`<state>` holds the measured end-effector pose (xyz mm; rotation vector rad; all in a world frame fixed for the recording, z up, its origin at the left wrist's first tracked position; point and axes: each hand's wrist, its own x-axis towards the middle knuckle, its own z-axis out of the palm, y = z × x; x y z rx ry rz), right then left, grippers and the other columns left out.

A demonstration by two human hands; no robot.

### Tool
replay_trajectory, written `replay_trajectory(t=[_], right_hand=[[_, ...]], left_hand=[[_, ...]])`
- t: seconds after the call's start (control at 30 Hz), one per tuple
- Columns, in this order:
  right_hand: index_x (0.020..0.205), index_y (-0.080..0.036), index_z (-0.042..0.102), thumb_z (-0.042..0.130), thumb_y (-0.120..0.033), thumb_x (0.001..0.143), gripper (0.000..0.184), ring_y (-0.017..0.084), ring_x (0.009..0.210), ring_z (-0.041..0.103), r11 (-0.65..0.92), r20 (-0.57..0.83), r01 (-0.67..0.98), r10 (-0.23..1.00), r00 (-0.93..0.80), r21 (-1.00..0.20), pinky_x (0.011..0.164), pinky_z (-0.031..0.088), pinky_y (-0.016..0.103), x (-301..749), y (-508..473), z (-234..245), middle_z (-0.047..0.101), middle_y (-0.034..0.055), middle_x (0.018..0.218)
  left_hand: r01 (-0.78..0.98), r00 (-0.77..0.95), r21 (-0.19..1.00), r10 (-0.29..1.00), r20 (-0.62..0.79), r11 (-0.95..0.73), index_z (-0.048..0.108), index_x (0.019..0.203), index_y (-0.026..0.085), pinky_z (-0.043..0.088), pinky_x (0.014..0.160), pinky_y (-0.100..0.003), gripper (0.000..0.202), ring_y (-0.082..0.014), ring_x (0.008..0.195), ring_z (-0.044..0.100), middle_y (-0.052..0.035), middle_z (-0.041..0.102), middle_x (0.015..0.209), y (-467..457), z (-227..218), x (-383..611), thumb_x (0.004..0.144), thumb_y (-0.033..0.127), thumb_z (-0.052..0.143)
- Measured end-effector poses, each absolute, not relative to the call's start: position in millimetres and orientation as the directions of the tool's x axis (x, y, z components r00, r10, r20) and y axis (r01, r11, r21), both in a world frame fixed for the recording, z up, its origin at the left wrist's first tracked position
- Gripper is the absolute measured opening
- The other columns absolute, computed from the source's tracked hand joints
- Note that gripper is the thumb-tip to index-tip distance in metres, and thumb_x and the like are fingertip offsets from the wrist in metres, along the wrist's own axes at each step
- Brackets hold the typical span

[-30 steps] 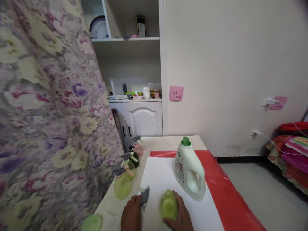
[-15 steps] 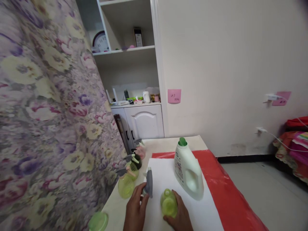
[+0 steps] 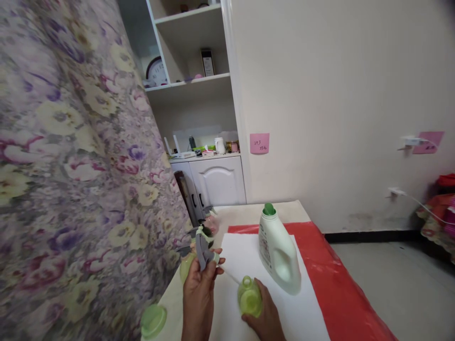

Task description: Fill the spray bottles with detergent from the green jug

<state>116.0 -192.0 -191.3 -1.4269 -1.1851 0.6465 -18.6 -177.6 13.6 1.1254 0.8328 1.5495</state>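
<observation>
My left hand is closed around the grey spray head, lifted clear with its tube trailing toward the small green bottle. My right hand wraps that bottle, steadying it upright on the white sheet near the tabletop's front edge. The white jug stands just behind. I judge the bottle is open, ready for filling.

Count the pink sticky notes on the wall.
2. One pink sticky note is on the wall just right of the white cabinet. The other is far right, behind the wall plug. More could lie outside the frame.
</observation>
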Motion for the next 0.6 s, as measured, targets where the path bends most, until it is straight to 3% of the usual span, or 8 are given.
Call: replay_trajectory(t=[0.27,0.6], right_hand=[[0.135,-0.015,0.040,0.066,-0.010,0.053,0.086,0.030,0.128,0.049,0.137,0.246,0.313,0.907,0.342,-0.940,0.110,0.039,0.043,116.5,-187.9,-201.7,0.055,0.0115,0.136],[0.133,-0.020,0.042,0.068,-0.009,0.050,0.088,0.030,0.130,0.048,0.103,0.222,0.318,0.904,0.364,-0.942,0.111,0.038,0.042,116.0,-183.6,-204.1,0.056,0.0087,0.136]], left_hand=[[-0.372,-0.063,0.905,0.979,0.196,-0.205,0.063,0.107,0.022,0.050,0.071,-0.024,0.036,-0.0152,0.087,0.063,-0.0041,0.068,0.107,-168.1,-4.7,-0.7,0.075,0.036,0.071],[-0.162,0.002,0.970,0.983,0.185,-0.182,0.066,0.100,0.021,0.055,0.081,-0.033,0.038,-0.0231,0.094,0.068,-0.0069,0.072,0.109,-156.1,-50.1,0.7,0.068,0.040,0.075]])
